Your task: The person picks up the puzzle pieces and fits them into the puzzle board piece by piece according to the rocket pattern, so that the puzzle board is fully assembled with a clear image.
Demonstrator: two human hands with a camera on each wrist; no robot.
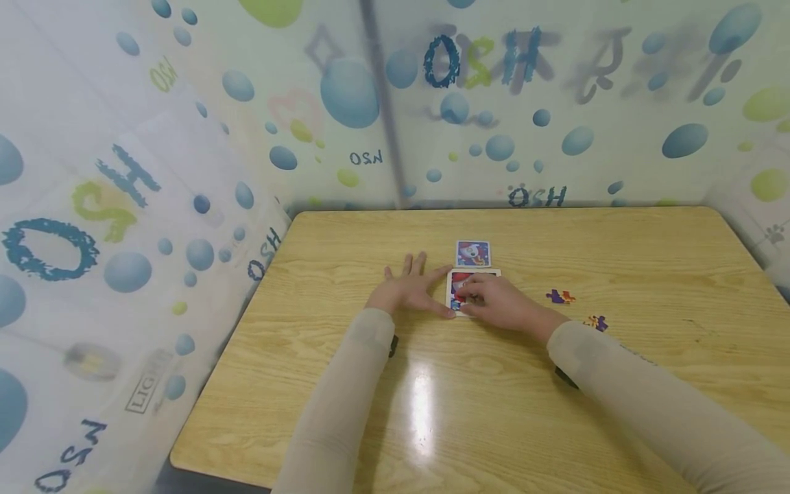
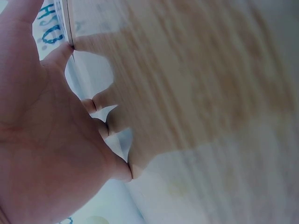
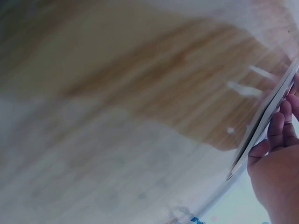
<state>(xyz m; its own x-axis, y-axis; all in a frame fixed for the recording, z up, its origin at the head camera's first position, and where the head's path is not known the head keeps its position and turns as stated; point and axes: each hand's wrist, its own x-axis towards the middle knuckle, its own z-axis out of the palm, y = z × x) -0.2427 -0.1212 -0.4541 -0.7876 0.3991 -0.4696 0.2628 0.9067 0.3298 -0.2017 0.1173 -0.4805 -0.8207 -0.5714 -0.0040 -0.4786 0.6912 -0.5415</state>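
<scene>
Head view: a worktop (image 1: 296, 329) of pale yellow wood grain, glossy and round-cornered, carries a thin, squarish puzzle board (image 1: 455, 281) with a white border and a red-and-blue picture, lying flat between the two hands. The left hand (image 1: 413, 289) rests beside it with its fingers fanned wide, thumb and forefinger at the board's left side; that grip holds nothing. The right hand (image 1: 503, 302) is over the board with bent fingers bunched together against its printed face; whether this grip pinches a piece cannot be told. Just beyond the board lies a smaller square card (image 1: 473, 254), white-rimmed, with a pale figure on blue and purple. Right of the right hand, near each other but apart, lie two knobbly clumps of purple-and-orange puzzle pieces, a farther clump (image 1: 555, 297) and a nearer clump (image 1: 600, 323). Smooth cream sleeves (image 1: 342, 405) cover both forearms. The right wrist view shows the board's slim edge in pale layers.
</scene>
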